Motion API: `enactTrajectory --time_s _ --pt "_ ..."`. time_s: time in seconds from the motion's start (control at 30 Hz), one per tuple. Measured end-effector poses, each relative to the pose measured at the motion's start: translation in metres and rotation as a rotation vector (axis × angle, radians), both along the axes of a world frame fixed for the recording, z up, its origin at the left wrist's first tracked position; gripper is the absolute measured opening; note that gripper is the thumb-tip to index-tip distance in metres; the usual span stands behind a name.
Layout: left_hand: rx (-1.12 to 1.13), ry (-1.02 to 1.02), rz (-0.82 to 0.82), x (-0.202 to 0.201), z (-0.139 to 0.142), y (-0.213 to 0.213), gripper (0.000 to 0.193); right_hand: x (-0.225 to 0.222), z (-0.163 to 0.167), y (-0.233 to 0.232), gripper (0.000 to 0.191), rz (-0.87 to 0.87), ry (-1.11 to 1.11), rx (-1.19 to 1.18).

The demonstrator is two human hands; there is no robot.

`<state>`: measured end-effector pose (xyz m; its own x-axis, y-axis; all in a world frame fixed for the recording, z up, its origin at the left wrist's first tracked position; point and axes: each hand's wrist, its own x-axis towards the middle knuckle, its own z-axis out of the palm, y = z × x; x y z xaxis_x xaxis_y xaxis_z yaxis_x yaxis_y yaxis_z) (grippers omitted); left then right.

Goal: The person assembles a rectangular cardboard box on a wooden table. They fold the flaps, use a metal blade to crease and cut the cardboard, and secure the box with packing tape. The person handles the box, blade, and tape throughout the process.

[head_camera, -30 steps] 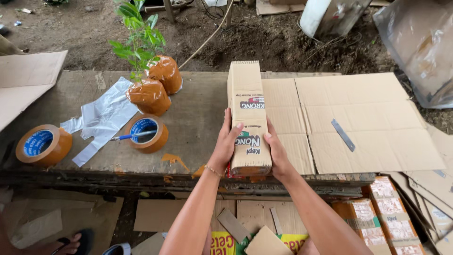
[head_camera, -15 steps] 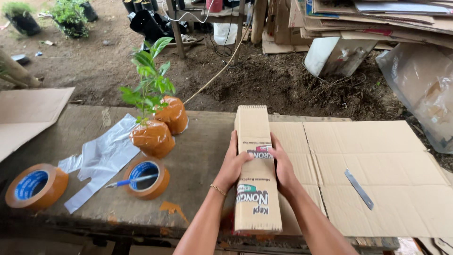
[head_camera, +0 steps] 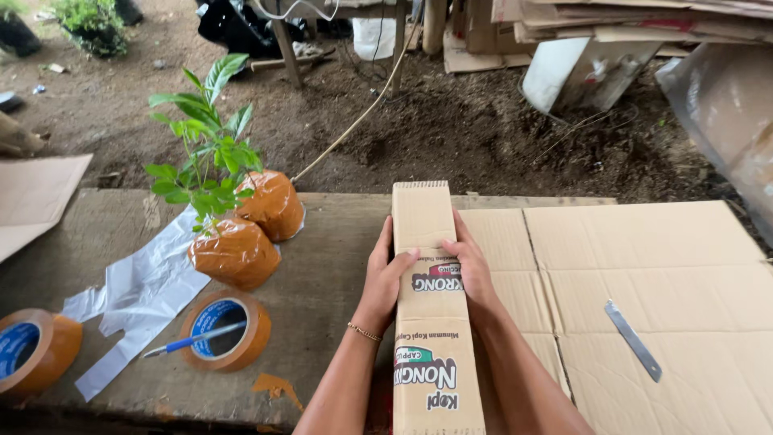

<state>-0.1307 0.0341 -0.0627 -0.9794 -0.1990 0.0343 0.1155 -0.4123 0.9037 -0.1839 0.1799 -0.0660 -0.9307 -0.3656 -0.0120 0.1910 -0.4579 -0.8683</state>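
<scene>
At the tabletop's left edge sits a brown roll of packing tape with a blue core (head_camera: 28,350), and beside it a crumpled white plastic bag (head_camera: 141,294). A second brown tape roll (head_camera: 225,330) lies near the front edge with a blue pen (head_camera: 189,340) across it, just in front of two leafy seedlings with root balls wrapped in brown tape (head_camera: 241,242). At the middle, the left hand (head_camera: 386,274) and right hand (head_camera: 471,270) clasp the sides of a long, narrow folded cardboard box (head_camera: 431,322), fingers curled over its top face. The box is formed but no tape shows on it. A flattened brown cardboard sheet (head_camera: 644,266) covers the right side, a grey metal blade (head_camera: 634,340) lying on it.
</scene>
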Motion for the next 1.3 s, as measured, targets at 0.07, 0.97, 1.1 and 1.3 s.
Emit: enactTrajectory --time_s 0.07,0.97,1.1,1.3 --pt "0.053 0.064 -0.020 0.002 -0.004 -0.002 0.084 0.002 0.003 -0.003 0.068 0.038 -0.021 -0.039" --pt "0.071 -0.008 -0.105 0.123 0.003 0.029 0.112 0.003 -0.012 0.000 0.065 0.047 0.008 -0.011" --pt "0.150 -0.024 -0.064 0.121 0.006 0.032 0.111 0.041 0.004 0.008 0.064 0.074 0.096 -0.013" --pt "0.122 -0.020 -0.048 0.125 0.011 0.035 0.108 0.145 0.020 0.042 0.072 0.114 0.042 0.018"
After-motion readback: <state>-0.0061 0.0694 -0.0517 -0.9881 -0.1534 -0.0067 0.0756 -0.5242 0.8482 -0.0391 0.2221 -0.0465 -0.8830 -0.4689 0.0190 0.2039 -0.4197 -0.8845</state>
